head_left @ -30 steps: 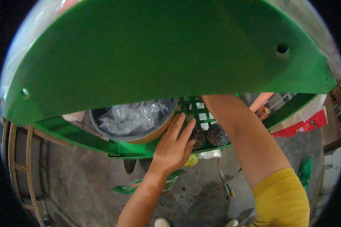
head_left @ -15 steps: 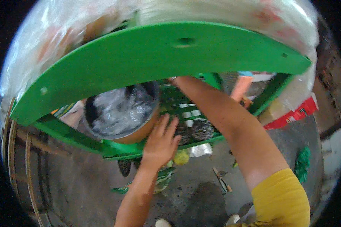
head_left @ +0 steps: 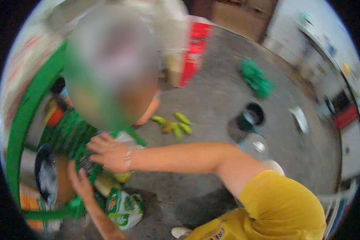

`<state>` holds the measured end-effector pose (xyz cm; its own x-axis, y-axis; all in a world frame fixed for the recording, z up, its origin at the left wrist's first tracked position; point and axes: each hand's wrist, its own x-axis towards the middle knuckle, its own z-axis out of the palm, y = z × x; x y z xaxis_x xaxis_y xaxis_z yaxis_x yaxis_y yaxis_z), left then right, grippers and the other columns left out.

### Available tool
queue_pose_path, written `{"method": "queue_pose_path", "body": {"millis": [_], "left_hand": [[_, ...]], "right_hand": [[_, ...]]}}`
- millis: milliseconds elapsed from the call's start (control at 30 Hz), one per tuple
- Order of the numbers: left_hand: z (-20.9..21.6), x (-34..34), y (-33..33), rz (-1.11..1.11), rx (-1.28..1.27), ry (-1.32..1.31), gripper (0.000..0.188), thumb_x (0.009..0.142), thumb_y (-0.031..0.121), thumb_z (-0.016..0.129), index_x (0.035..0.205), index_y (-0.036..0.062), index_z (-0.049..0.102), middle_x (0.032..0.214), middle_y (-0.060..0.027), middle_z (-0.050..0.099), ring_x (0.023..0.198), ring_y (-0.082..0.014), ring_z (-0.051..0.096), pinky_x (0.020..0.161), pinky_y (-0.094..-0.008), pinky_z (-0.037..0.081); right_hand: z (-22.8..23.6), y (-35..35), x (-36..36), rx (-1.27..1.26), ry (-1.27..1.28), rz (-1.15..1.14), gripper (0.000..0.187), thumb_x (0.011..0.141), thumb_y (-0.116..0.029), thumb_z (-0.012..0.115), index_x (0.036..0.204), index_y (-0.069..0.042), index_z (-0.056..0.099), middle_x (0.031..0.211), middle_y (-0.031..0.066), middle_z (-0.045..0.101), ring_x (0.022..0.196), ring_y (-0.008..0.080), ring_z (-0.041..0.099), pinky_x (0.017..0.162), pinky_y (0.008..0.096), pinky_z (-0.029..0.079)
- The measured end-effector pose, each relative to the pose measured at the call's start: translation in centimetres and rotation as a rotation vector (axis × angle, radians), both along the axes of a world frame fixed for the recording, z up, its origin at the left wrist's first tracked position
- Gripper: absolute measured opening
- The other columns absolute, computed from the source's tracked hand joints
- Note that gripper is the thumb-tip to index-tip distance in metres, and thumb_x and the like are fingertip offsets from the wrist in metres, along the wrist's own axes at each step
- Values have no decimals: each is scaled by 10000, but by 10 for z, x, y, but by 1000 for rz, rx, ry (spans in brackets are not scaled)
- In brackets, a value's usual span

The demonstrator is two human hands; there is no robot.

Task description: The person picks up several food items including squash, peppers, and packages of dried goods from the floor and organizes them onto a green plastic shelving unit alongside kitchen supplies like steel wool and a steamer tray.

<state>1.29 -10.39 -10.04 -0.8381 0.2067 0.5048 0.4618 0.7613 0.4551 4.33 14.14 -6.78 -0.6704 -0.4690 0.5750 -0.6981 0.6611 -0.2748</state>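
My right hand [head_left: 110, 151], with a bracelet at its wrist, reaches left over the front edge of a green slatted plastic shelf [head_left: 68, 134]. Its fingers are apart above or against a dark bundle, too smeared to name. Below it, my left hand [head_left: 81, 182] has its fingers stretched out. It is beside the tan outer wall of a dark-rimmed pot [head_left: 66, 182], and whether they touch I cannot tell. Clear plastic [head_left: 48, 176] lies inside the pot. Neither hand visibly holds anything.
Several green bananas or similar fruit [head_left: 178, 127] lie on the floor, with a black bucket [head_left: 252, 116] and a crumpled green bag [head_left: 256, 79] beyond. A red box [head_left: 194, 50] stands behind. A green-and-white bag [head_left: 124, 208] sits below the shelf. A blurred oval hides part of the shelf.
My view has swung to the right, so the shelf now sits at the left and more floor shows. My right hand has come back from deep in the shelf to its front edge.
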Motion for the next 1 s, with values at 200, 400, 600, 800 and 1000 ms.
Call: {"method": "queue_pose_path", "body": {"millis": [200, 400, 600, 800, 1000], "left_hand": [[0, 29, 8, 55, -50, 67, 437, 902, 152, 487, 1294, -12, 383, 1346, -175, 377, 1235, -302, 358, 1033, -403, 265], [20, 66, 33, -25, -198, 64, 477, 896, 178, 504, 1312, -3, 358, 1356, -189, 346, 1244, -336, 333, 1037, -434, 251], [18, 54, 71, 7, -222, 192, 481, 897, 218, 507, 1305, 2, 370, 1354, -194, 345, 1246, -346, 327, 1031, -453, 252], [29, 62, 137, -110, -224, 180, 484, 886, 186, 502, 1312, 2, 364, 1359, -189, 339, 1255, -341, 317, 1020, -451, 264], [12, 73, 191, -144, 95, -58, 632, 850, 188, 556, 1386, 63, 246, 1400, -160, 291, 1225, -322, 362, 997, -445, 287]], "right_hand": [[-9, 14, 27, 6, -94, 31, 520, 663, -243, 657, 1155, -121, 545, 1369, 171, 321, 1290, 360, 233, 1033, 521, 202], [23, 36, 40, 44, -28, 22, 500, 633, -261, 676, 1110, -143, 583, 1370, 143, 326, 1257, 322, 278, 984, 483, 269], [-5, 54, 45, -96, -41, -16, 492, 627, -251, 677, 1096, -135, 587, 1363, 145, 332, 1228, 313, 312, 946, 461, 304], [0, 110, 51, -44, -222, -54, 446, 672, -204, 643, 1098, -92, 578, 1359, 174, 335, 1226, 314, 320, 921, 426, 318], [-9, 161, 40, -159, -259, -209, 515, 662, -183, 634, 1157, -90, 524, 1335, 202, 331, 1171, 326, 375, 878, 454, 355]]}}
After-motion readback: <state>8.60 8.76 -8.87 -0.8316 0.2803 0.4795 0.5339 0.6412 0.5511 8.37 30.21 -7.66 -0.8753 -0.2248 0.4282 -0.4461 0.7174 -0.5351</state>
